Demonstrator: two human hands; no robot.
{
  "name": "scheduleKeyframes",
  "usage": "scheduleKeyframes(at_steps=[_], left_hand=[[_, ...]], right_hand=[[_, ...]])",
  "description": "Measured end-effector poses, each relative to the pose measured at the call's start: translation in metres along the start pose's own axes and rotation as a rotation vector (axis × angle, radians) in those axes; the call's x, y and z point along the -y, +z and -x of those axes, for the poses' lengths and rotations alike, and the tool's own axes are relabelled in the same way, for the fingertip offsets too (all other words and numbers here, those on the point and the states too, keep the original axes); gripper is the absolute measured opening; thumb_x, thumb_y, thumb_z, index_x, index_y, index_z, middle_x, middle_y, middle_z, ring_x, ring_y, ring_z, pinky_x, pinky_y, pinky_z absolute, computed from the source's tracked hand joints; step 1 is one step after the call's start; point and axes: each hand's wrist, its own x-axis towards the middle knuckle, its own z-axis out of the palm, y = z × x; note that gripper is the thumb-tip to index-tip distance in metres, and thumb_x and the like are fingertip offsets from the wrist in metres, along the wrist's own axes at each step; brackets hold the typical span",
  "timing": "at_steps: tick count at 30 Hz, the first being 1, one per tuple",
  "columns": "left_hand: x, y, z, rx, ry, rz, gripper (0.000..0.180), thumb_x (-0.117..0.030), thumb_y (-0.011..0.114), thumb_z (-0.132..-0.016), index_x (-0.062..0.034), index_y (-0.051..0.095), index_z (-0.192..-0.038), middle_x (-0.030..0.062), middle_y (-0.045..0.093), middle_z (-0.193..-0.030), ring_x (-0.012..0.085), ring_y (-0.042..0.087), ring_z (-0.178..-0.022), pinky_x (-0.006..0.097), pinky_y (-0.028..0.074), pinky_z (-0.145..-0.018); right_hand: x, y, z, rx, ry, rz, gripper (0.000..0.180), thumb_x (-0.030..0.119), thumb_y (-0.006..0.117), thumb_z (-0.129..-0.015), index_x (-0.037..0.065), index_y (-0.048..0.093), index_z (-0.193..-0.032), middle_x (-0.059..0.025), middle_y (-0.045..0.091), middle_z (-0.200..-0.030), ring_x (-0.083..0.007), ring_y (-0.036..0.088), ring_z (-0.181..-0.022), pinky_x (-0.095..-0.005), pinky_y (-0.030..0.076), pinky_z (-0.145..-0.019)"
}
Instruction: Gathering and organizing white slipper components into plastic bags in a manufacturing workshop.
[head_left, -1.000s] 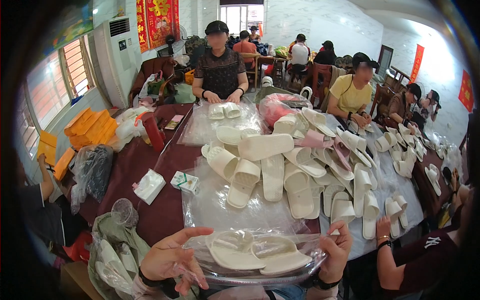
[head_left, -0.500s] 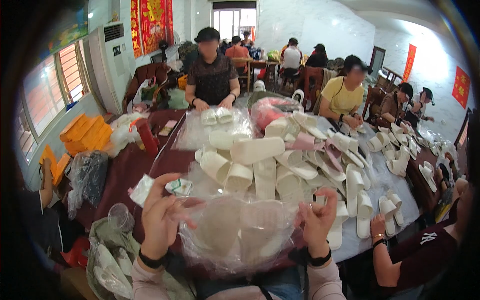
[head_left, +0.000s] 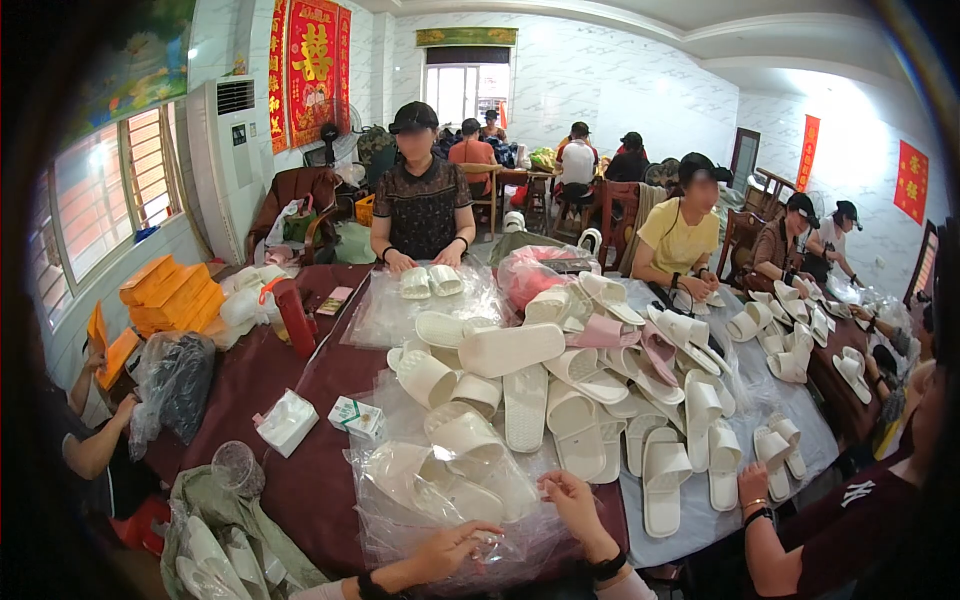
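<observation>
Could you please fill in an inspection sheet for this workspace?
Surface: dark red tablecloth, pale sheeting towards the right.
Items at hand: white slipper pair in clear plastic bag; slipper pile beyond.
Clutter: white packet, white-and-green box, clear cup.
Hands: left hand and right hand at the bag's near side; grip unclear.
Cables: nothing seen.
Surroundings: person in dark top and person in yellow across the table; others farther back.

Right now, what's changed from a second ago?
The bagged slippers, earlier held up, now lie on the table, ahead and slightly left. The left hand has moved right, closer to the right hand; whether either still holds on is unclear. The slipper pile, tissue pack and white-and-green box stayed put.
</observation>
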Motion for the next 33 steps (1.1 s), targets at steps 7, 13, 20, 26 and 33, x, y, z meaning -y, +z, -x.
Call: scheduleKeyframes(at_steps=[7,13,20,26,33], left_hand=[[0.046,0.003,-0.035,-0.277,0.264,-0.323,0.025,-0.008,0.041,-0.091,0.0008,0.060,-0.104,0.0100,0.066,-0.089,0.0148,0.065,-0.063,0.028,0.050,-0.067],[0.069,-0.007,-0.056,-0.394,0.251,-0.191,0.025,-0.005,0.040,-0.088,-0.0006,0.061,-0.101,0.0115,0.066,-0.078,0.0157,0.065,-0.061,0.027,0.051,-0.059],[0.020,0.027,-0.019,-0.235,0.083,-0.082,0.025,-0.006,0.039,-0.091,-0.0019,0.056,-0.109,0.0096,0.065,-0.070,0.0144,0.064,-0.063,0.026,0.050,-0.061],[0.034,0.029,-0.008,-0.098,-0.014,0.104,0.026,-0.014,0.039,-0.097,-0.0023,0.058,-0.111,0.0139,0.066,-0.099,0.0185,0.066,-0.084,0.029,0.051,-0.076],[0.082,0.012,-0.011,0.431,-0.250,0.640,0.068,-0.053,0.028,-0.095,0.0057,0.048,-0.122,0.0211,0.056,-0.119,0.0312,0.051,-0.115,0.040,0.037,-0.101]], right_hand=[[-0.032,0.016,0.028,0.090,-0.013,0.091,0.028,0.016,0.057,-0.089,0.004,0.056,-0.114,-0.0145,0.052,-0.120,-0.0221,0.050,-0.111,-0.0301,0.042,-0.092],[-0.030,0.038,0.049,0.276,-0.275,0.436,0.064,0.033,0.068,-0.081,0.007,0.042,-0.133,-0.0230,0.037,-0.138,-0.0367,0.031,-0.132,-0.0447,0.027,-0.106],[-0.038,0.062,0.068,0.164,-0.379,0.985,0.078,0.030,0.075,-0.067,0.009,0.041,-0.134,-0.0191,0.033,-0.141,-0.0375,0.030,-0.131,-0.0460,0.031,-0.102],[-0.050,0.061,0.056,-0.021,-0.397,0.763,0.039,0.022,0.072,-0.072,0.010,0.061,-0.108,-0.0118,0.056,-0.123,-0.0331,0.052,-0.110,-0.0430,0.041,-0.086],[-0.052,0.067,0.049,-0.205,-0.219,0.346,0.016,0.007,0.063,-0.080,0.002,0.065,-0.095,-0.0163,0.065,-0.105,-0.0283,0.064,-0.090,-0.0347,0.049,-0.076]])
